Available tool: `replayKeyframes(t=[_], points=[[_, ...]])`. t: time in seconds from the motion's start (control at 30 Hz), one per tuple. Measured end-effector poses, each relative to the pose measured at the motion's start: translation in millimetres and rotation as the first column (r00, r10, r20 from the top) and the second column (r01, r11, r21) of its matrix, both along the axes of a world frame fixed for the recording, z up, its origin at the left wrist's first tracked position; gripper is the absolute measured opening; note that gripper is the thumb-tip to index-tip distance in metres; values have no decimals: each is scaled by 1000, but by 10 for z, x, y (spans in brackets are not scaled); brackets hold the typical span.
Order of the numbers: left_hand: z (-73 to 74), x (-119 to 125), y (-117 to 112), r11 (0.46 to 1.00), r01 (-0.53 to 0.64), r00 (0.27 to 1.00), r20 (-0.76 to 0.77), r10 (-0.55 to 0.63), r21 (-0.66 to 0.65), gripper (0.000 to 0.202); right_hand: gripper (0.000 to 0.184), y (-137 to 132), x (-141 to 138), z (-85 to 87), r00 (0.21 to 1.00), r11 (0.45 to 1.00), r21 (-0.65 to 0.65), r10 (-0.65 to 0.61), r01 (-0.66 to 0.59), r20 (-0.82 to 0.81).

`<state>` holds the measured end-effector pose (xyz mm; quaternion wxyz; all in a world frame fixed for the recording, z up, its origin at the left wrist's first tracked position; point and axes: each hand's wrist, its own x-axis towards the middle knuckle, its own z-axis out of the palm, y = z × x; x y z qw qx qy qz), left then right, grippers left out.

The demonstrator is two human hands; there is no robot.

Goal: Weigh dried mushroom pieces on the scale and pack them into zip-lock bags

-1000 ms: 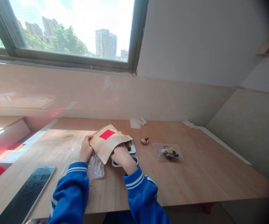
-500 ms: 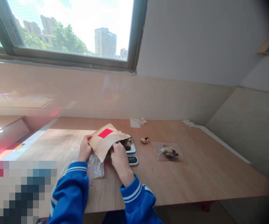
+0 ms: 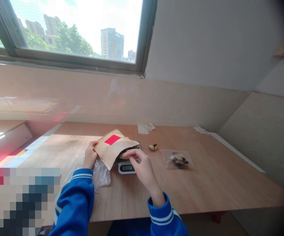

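My left hand (image 3: 90, 156) grips the left edge of a brown paper pouch (image 3: 112, 148) with a red label, holding it tilted above the wooden table (image 3: 206, 183). The pouch's open mouth faces right, over a small digital scale (image 3: 126, 167). My right hand (image 3: 142, 165) is at that mouth, fingers curled and pinched around something I cannot make out. Under the pouch lies a pile of clear plastic bags (image 3: 100, 175).
A clear zip bag with dark and pale pieces (image 3: 178, 159) lies to the right of the scale. One loose piece (image 3: 152, 147) sits behind it. Crumpled paper scraps (image 3: 145, 128) (image 3: 201, 130) lie at the table's back edge. A blurred-out patch (image 3: 21, 200) covers the lower left.
My right hand came out from inside the pouch and shifted right to its mouth. The scale's display is now uncovered. My left hand and the pouch have hardly moved.
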<state>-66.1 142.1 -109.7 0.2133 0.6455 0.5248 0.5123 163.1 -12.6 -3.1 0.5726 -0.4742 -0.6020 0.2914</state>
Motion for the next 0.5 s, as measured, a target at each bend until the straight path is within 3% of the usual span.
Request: replayKeyframes(t=[0.13,0.27,0.37,0.5], points=[[41,21,-29,1000,-17,1000,-2,17,-14,35,13,-72,177,-103,978,999,-23,21,-27,-208],[31,20,-39,998,-50,999,-18,49,-48,35,14,-103,335,-220,935,999,-26,-54,48,-352],[3,2,-26,995,-79,996,-55,75,-64,38,15,-58,388,-333,921,997,-26,-82,78,-380],[9,-5,-13,992,-67,995,-84,59,-103,44,16,101,320,-513,950,995,-13,-94,94,-297]])
